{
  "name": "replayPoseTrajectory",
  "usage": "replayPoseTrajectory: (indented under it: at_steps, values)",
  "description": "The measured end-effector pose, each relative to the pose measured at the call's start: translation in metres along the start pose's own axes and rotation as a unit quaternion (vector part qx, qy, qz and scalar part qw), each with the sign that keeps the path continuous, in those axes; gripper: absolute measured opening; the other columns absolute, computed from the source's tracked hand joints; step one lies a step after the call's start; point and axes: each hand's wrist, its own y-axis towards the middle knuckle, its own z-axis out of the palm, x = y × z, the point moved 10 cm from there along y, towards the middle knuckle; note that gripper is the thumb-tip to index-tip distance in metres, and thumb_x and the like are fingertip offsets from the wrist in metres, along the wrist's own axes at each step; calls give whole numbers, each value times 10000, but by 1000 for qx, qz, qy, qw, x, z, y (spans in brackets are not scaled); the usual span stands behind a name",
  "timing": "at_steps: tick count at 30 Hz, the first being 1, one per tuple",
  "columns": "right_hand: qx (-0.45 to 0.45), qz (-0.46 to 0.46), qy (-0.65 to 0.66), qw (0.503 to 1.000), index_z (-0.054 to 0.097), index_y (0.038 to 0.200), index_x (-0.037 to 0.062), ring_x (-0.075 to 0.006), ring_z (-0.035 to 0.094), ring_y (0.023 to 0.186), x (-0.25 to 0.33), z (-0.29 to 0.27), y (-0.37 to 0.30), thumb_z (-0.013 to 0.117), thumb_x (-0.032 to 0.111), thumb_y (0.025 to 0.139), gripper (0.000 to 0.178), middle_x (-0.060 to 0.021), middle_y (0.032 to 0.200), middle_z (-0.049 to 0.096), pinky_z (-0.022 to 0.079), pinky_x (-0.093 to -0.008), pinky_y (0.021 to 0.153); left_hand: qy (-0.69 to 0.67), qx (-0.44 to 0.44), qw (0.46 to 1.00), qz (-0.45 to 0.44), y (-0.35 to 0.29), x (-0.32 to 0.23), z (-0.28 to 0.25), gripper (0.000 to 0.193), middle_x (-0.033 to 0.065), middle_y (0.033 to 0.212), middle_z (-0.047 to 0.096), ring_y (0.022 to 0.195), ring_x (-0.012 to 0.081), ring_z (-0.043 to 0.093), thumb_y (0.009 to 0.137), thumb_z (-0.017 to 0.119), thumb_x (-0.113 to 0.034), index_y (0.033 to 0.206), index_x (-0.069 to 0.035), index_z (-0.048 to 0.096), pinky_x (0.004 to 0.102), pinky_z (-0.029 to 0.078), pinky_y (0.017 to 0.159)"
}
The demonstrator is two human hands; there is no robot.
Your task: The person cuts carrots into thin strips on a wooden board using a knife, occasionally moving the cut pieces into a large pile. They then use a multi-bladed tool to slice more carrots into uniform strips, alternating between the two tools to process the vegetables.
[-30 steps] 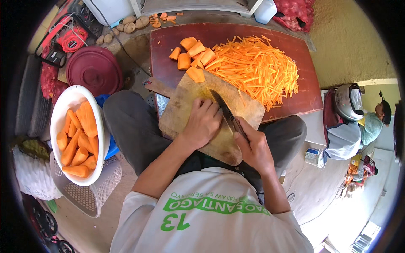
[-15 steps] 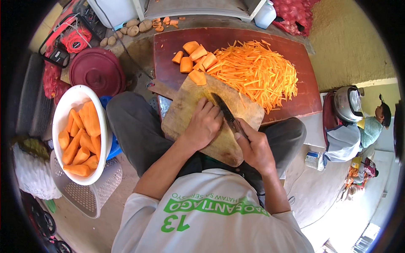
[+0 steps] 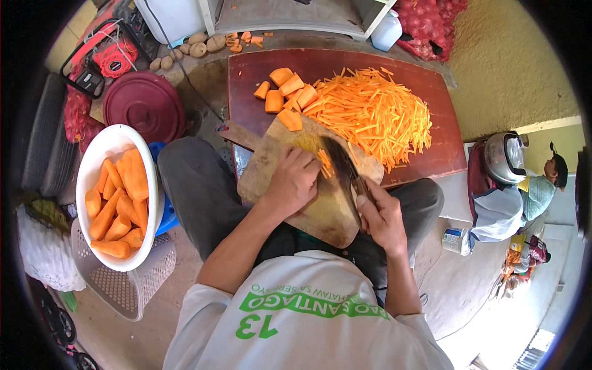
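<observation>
A worn wooden cutting board (image 3: 271,163) lies across my lap, its far edge over the red table. My left hand (image 3: 293,182) is closed on it with curled fingers over carrot slices, which are mostly hidden. Fresh carrot strips (image 3: 325,165) stick out at those fingertips, next to the dark blade of a kitchen knife (image 3: 340,157). Gripped by its handle, the knife is in my right hand (image 3: 383,216). One carrot chunk (image 3: 290,119) rests on the board's far corner. Beyond it are more carrot chunks (image 3: 274,102) and a big heap of carrot strips (image 3: 376,117).
The red table (image 3: 425,74) stands in front. At left, a white basin (image 3: 83,203) of peeled carrots sits by a grey perforated basket (image 3: 117,296) and a maroon lidded tub (image 3: 143,105). Potatoes (image 3: 197,49) lie beyond. Another person (image 3: 536,194) is at far right.
The knife and my right hand have shifted slightly right and nearer, the blade now steeper. Cut carrot strips now show between the blade and my left fingertips.
</observation>
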Motion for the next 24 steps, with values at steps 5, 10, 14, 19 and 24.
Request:
replayPoseTrajectory:
  at_steps: [5, 10, 14, 19, 24]
  values:
    - [79, 55, 17, 995, 672, 1481, -66, -173, 767, 913, -24, 8, -9, 725, 81, 1087, 423, -163, 982, 791, 610, -349, 835, 23, -79, 996, -26, 4, 16, -26, 202, 92, 992, 744, 970, 325, 711, 781, 832, 21, 964, -37, 769, 488, 502, 976]
    - [5, -82, -88, 993, 743, 1418, -35, -196, 821, 1008, -20, -35, 34, 788, 76, 1027, 408, -254, 1121, 835, 625, -354, 926, 40, -75, 996, -20, 5, 14, -29, 191, 77, 970, 755, 928, 322, 714, 807, 846, 39, 960, -51, 772, 485, 500, 948]
    - [-11, -67, -151, 986, 754, 1412, -28, -179, 832, 1054, -21, -66, 66, 818, 86, 999, 434, -248, 1167, 843, 629, -351, 940, 52, -24, 998, -8, 1, 12, -15, 157, 85, 969, 756, 906, 327, 695, 830, 867, -24, 957, -58, 782, 485, 484, 957]
    - [-73, -107, -101, 986, 736, 1437, -49, -176, 819, 1165, -12, -94, 73, 815, 41, 997, 456, -179, 1275, 857, 626, -329, 1012, 30, 15, 999, -16, 4, 4, -8, 168, 82, 984, 741, 946, 314, 682, 840, 903, -113, 974, -68, 813, 494, 465, 978]
    - [-132, -125, -52, 982, 713, 1457, -77, -168, 786, 1246, -11, -109, 87, 799, 0, 1013, 459, -188, 1346, 833, 607, -309, 1065, 41, 65, 997, 9, 5, -2, 9, 143, 63, 1019, 673, 1026, 307, 641, 865, 895, -183, 917, -84, 807, 516, 434, 989]
